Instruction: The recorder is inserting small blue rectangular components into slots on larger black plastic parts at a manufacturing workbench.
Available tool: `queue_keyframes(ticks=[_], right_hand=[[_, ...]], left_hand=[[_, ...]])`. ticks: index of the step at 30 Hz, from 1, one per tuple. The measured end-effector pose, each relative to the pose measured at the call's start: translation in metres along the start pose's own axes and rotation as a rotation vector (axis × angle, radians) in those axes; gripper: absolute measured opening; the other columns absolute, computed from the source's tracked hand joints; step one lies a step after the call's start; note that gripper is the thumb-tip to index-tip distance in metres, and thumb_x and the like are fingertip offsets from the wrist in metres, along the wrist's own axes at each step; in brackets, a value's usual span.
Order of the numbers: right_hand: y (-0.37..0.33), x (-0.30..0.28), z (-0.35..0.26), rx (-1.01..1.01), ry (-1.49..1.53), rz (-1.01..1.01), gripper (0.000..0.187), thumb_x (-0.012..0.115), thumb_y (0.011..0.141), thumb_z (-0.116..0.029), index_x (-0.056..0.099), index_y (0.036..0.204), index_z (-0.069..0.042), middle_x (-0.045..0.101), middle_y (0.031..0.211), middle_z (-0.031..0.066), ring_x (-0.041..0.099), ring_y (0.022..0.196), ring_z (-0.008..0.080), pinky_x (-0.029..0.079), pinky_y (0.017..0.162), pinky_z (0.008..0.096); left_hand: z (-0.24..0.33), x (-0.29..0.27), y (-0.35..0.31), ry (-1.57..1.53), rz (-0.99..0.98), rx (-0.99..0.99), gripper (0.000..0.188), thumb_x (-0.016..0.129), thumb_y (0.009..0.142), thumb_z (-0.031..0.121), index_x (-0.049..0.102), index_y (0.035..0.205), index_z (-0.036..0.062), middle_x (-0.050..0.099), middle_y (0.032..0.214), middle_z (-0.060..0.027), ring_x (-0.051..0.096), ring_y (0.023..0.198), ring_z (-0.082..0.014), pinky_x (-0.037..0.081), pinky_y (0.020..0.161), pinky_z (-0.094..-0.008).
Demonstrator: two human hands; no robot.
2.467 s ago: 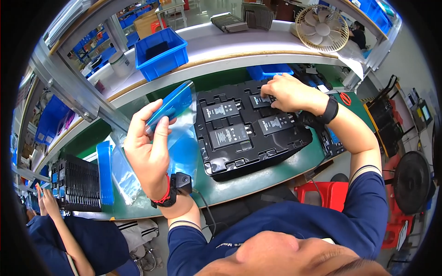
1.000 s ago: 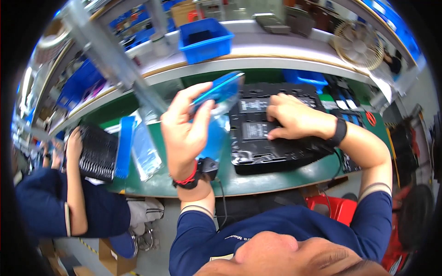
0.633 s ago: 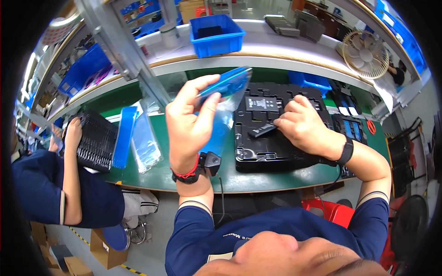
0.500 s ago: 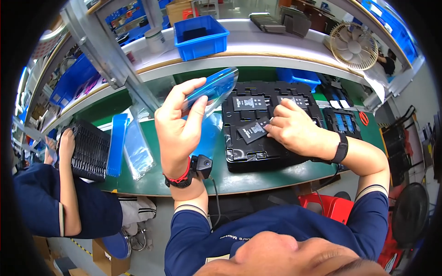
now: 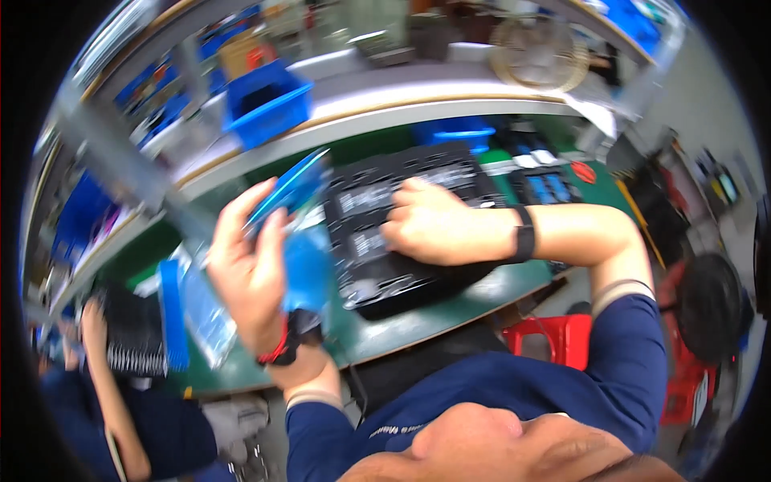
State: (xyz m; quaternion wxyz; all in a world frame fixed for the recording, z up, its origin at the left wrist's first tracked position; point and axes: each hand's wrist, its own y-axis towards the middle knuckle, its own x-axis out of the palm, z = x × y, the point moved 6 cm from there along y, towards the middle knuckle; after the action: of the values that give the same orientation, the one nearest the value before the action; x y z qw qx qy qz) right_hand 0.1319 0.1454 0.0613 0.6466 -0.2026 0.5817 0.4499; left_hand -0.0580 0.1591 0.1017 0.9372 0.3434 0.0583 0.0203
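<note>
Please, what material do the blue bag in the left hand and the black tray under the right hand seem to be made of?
The blue bag, held up by the left hand, looks like thin, glossy plastic film: it appears see-through and catches light. The black tray under the right hand seems thin moulded plastic with a slight sheen, judging by its shaped pockets and shiny rim. Motion blur leaves both uncertain.

The green surface [image 5: 418,321] shows a bare strip along its near edge, below the black moulded plastic tray [image 5: 401,217] that fills the middle. To the tray's left, clear blue plastic bags [image 5: 205,309] and a ribbed black stack [image 5: 132,329] crowd the surface. Behind, the white shelf [image 5: 385,100] with its blue plastic bin [image 5: 265,100] overhangs, limiting room above the tray's far side.
</note>
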Motion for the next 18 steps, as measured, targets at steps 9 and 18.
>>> queue_keyframes(ticks=[9,18], right_hand=[[-0.009,-0.042,0.013,0.13,0.121,0.062,0.023,0.07,0.072,-0.028,0.06,0.074,-0.007,0.058,0.07,0.0063,0.054,0.076,0.0247,0.038,0.073,0.0349],[-0.01,-0.081,0.014,0.076,0.469,0.515,0.029,0.071,0.073,-0.011,0.06,0.1,-0.004,0.061,0.089,0.0082,0.056,0.08,0.0276,0.045,0.072,0.0367]], left_hand=[[-0.004,-0.004,-0.003,-0.04,-0.046,-0.036,0.026,0.053,0.087,-0.003,0.055,0.113,-0.0021,0.06,0.102,-0.0093,0.063,0.082,-0.014,0.048,0.065,-0.0214],[0.004,0.038,-0.017,-0.248,-0.297,-0.042,0.015,0.058,0.088,0.005,0.058,0.1,-0.0039,0.063,0.09,-0.01,0.065,0.078,-0.0174,0.052,0.066,-0.025]])
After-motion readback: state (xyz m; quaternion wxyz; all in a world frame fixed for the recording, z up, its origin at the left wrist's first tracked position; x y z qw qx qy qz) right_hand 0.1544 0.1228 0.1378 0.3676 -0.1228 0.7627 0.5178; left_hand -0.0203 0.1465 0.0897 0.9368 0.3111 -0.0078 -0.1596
